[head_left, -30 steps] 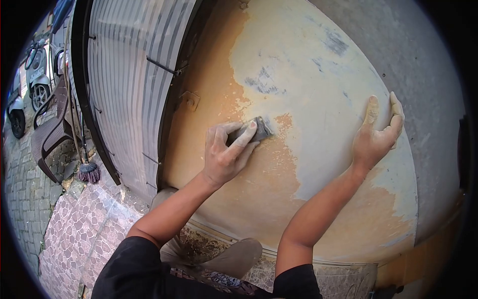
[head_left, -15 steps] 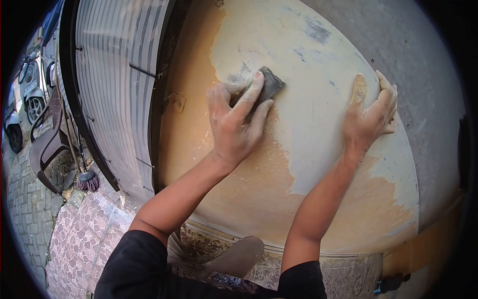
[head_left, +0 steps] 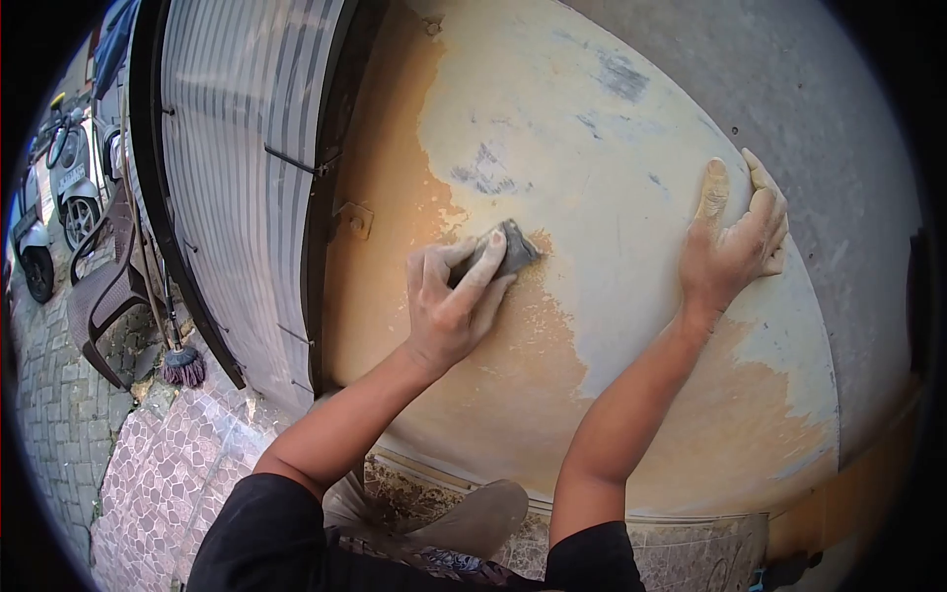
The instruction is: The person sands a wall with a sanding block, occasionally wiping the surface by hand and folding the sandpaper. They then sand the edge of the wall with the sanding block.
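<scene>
Dark grey folded sandpaper [head_left: 517, 251] is pinched between the thumb and fingers of my left hand [head_left: 449, 301]. It presses on a large curved panel [head_left: 612, 257], where the cream coat meets the tan-brown area. Pale dust coats the fingers of both hands. At the panel's far right edge, my right hand [head_left: 730, 232] has its fingers curled over the rim, with the thumb stretched out on the surface. Grey scuffed patches [head_left: 485, 173] show above my left hand.
A striped translucent sheet [head_left: 242, 138] in a black frame stands at the left, with dark ties sticking out. Beyond it are a woven chair [head_left: 104, 291], a mop [head_left: 183, 365] and parked scooters [head_left: 74, 187]. Patterned tiles [head_left: 163, 464] cover the floor below.
My left hand has slid the sandpaper down and slightly left, uncovering the grey scuffed patch. My right hand stays on the panel's edge. The view has shifted slightly.
</scene>
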Demonstrator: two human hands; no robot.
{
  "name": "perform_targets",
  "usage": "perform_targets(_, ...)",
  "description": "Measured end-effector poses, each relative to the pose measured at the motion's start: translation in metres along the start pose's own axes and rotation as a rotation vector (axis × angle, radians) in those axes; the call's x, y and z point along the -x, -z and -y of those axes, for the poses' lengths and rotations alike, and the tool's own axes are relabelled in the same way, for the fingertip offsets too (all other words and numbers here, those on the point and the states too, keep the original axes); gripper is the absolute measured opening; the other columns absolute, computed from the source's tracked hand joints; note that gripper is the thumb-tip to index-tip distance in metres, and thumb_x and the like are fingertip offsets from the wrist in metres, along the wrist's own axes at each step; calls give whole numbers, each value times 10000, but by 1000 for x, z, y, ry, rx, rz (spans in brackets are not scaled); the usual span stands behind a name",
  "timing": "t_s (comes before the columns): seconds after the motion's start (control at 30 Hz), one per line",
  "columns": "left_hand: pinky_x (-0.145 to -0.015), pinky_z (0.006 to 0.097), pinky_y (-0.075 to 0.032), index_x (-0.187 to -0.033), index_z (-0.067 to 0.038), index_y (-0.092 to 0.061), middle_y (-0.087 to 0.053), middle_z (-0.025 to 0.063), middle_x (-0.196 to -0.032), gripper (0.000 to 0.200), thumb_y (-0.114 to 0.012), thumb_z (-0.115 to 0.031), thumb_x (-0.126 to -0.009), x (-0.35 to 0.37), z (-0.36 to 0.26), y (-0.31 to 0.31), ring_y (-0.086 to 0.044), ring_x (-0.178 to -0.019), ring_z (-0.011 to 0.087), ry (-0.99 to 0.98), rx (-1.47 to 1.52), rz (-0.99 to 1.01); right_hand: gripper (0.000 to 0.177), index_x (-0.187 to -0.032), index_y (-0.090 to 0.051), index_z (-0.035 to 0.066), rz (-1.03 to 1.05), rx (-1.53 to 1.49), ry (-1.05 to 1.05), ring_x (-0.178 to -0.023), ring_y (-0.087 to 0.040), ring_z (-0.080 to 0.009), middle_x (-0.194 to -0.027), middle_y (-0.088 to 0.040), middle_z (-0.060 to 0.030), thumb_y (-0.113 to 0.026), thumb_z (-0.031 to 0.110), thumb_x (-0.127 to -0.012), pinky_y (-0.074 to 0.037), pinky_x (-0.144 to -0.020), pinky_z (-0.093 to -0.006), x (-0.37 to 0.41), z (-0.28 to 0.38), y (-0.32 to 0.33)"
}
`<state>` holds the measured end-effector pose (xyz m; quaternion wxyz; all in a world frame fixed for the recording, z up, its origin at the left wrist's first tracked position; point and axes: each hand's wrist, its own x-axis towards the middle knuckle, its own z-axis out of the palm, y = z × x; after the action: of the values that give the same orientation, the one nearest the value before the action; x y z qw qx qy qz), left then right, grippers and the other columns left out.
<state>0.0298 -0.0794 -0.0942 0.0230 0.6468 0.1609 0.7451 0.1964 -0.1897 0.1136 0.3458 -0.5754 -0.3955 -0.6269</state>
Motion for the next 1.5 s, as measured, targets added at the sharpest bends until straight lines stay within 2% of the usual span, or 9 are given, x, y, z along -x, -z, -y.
perform_targets(0.2,-853,366,-452,-1330,-75,-727,-632,84,-1110,606,-909,-73,-753,9,11,25,-566,-973,265,-93,-8,167,489,-1294,-677,233,-23,20,9,-1333,-506,-250,-1282,-650,24,-642,609,-983,-231,-1157,-525,0,-2,-2)
perform_targets(0.4,-845,366,-451,-1334,-74,-724,-643,91,-1078,618,-912,-73,-745,-49,18,-1,-563,-965,255,104,10,-206,492,-1300,-678,236,-19,14,15,-1329,-513,-252,-1292,-651,24,-641,612,-985,-233,-1157,-524,0,-2,0)
perform_targets(0.57,-836,371,-443,-1333,-122,-734,-644,83,-1067,588,-893,-99,-767,62,20,14,-563,-949,251,-27,18,106,486,-1298,-681,240,-45,27,20,-1332,-514,-249,-1289,-659,23,-645,609,-984,-232,-1159,-523,0,-2,-2)
perform_targets(0.73,-863,361,-453,-1316,-58,-733,-635,98,-1082,594,-905,-53,-748,-29,17,14,-556,-975,262,71,40,58,488,-1304,-681,232,-26,0,18,-1332,-516,-244,-1289,-662,20,-655,598,-982,-225,-1165,-518,0,-4,0)
perform_targets(0.8,-866,360,-447,-1331,-37,-722,-646,105,-1090,595,-900,-60,-763,-57,20,7,-552,-981,261,149,65,-161,488,-1308,-680,229,-15,-23,10,-1333,-516,-245,-1293,-660,18,-656,593,-983,-225,-1166,-519,-1,-3,1)
perform_targets(1.07,-822,382,-470,-1322,-49,-724,-656,108,-1063,585,-903,-79,-766,78,48,28,-569,-941,267,90,-31,25,495,-1320,-676,223,-8,-38,2,-1343,-512,-245,-1310,-653,9,-650,589,-987,-215,-1174,-526,-1,-3,1)
perform_targets(1.27,-868,370,-448,-1342,8,-697,-664,117,-1077,590,-883,-45,-785,-31,30,20,-570,-953,268,115,-11,-97,509,-1325,-673,211,21,-56,-4,-1351,-508,-255,-1317,-656,0,-635,597,-996,-203,-1194,-524,-2,-1,5)
perform_targets(1.4,-871,375,-448,-1336,9,-701,-663,125,-1082,577,-878,-41,-789,14,36,5,-570,-955,276,137,-56,-203,520,-1324,-674,196,35,-96,-18,-1358,-505,-257,-1315,-658,-13,-627,600,-1001,-195,-1205,-526,-2,0,6)
perform_targets(1.5,-876,374,-445,-1341,11,-698,-659,130,-1089,576,-874,-37,-795,84,37,24,-561,-951,280,96,-81,-36,520,-1321,-676,189,26,-68,-17,-1359,-505,-257,-1314,-659,-21,-625,598,-1005,-201,-1206,-516,-2,0,5)
